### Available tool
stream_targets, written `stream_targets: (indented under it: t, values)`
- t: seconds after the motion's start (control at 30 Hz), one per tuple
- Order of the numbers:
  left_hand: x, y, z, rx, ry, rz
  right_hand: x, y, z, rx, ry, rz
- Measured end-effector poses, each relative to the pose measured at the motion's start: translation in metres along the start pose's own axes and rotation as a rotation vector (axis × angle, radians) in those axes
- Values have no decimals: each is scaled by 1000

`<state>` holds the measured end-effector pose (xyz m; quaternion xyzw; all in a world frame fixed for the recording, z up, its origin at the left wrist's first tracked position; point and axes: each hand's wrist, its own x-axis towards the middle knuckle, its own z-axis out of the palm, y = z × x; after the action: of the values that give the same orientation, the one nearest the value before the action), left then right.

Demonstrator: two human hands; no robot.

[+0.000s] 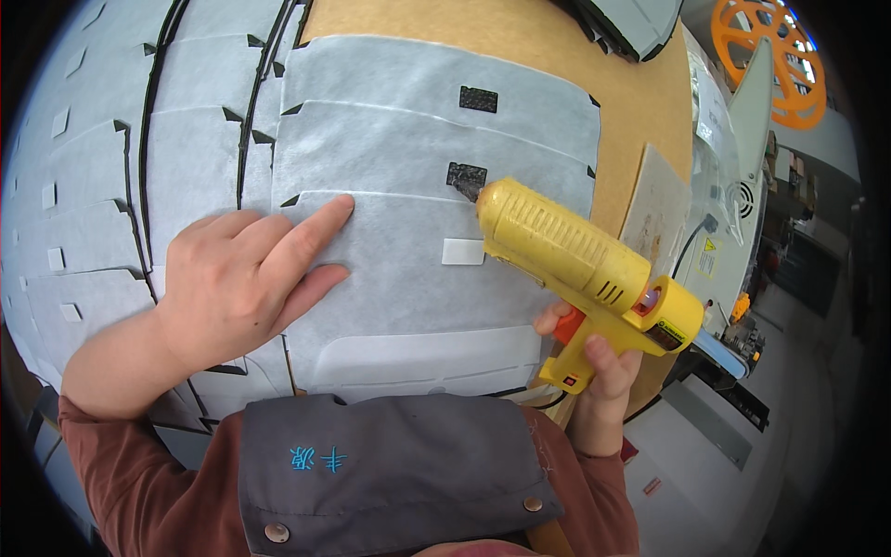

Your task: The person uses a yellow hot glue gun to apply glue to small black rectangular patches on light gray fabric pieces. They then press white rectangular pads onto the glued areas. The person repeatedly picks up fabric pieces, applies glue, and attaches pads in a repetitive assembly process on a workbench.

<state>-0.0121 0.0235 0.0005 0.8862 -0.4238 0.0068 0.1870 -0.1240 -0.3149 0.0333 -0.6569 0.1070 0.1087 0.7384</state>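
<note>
My right hand (608,376) grips a yellow hot glue gun (566,237) by its handle, with a finger at the orange trigger. Its dark nozzle points left and meets the lower edge of a black rectangular patch (467,173) on a pale felt-like sheet (390,265). Farther up that sheet sits a second black patch (479,99); a small white rectangle (463,252) lies nearer to me. My left hand (227,269) rests on the sheet's left part, holding nothing, index finger and thumb stretched out and the other fingers bent.
Similar pale sheets (88,172) with black edging and small white tabs overlap at the left. Brown board (640,97) shows beneath the work. To the right are a stained flat plate (655,200), clear plastic bags (713,121), a pale machine (719,255) and an orange spoked reel (796,88).
</note>
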Motion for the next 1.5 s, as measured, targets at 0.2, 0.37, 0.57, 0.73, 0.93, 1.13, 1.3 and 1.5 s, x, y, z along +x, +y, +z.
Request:
stream_targets:
  t: [0.2, 0.37, 0.57, 0.73, 0.93, 1.13, 1.3, 1.5]
  values:
    - [-1, 0, 0, -8, 2, -10, -1, -1, -7, -79, 41, -8]
    - [2, 2, 0, -3, 11, -16, 1, -2, -6, -55, 55, -7]
    - [2, 2, 2, -11, 14, -20, -7, 3, -11, -2, 19, -25]
    - [4, 3, 0, 17, 0, -19, -11, 6, -15, 4, -2, -24]
    - [5, 3, -1, 19, 10, -22, -9, 8, -18, -21, -25, -17]
    - [6, 4, -4, 32, -16, -28, -7, 2, -12, 16, -9, -2]
    - [7, 9, -3, -2, -33, -64, 10, -2, 6, 54, 115, 73]
    - [7, 11, 0, -7, 19, -61, 0, 0, -25, 310, 210, 11]
